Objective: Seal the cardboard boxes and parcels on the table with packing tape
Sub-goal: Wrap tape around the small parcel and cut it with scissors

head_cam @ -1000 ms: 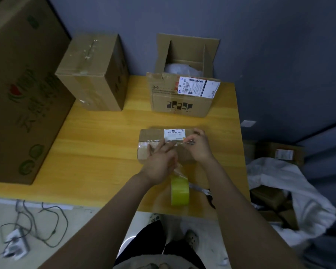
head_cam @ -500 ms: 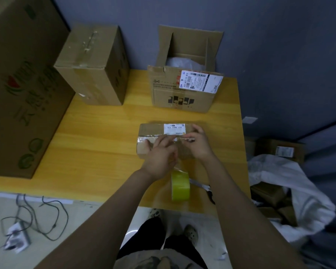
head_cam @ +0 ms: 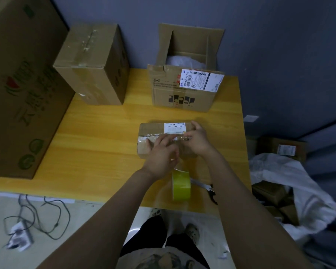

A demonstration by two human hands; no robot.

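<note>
Cardboard fills the far left, where a large printed carton (head_cam: 21,90) stands on the surface (head_cam: 97,140) and hems in that side, with a taped brown box (head_cam: 91,65) just beside it at the back. Over the last second the hands have hardly shifted on the small labelled parcel (head_cam: 153,129) in the middle, only sliding a little along the shiny strip of packing tape (head_cam: 149,137) that crosses its top, which I read as smoothing down a strip already laid, so this parcel is close to sealed. The left hand (head_cam: 163,154) lies flat, fingers spread and pressed onto the tape; the right hand (head_cam: 199,139) is curled over the parcel's right end, fingertips seemingly pinching the tape there, though I cannot tell whether the strip is cut. Near the front edge the yellow-green tape roll (head_cam: 181,186) stands on its rim, still in the same spot, with scissors (head_cam: 206,186) just beside it, close to the drop. At the back an open box (head_cam: 184,90) with upright flaps is not yet sealed. Bare wood between carton and parcel gives the best room; the right edge is near.
</note>
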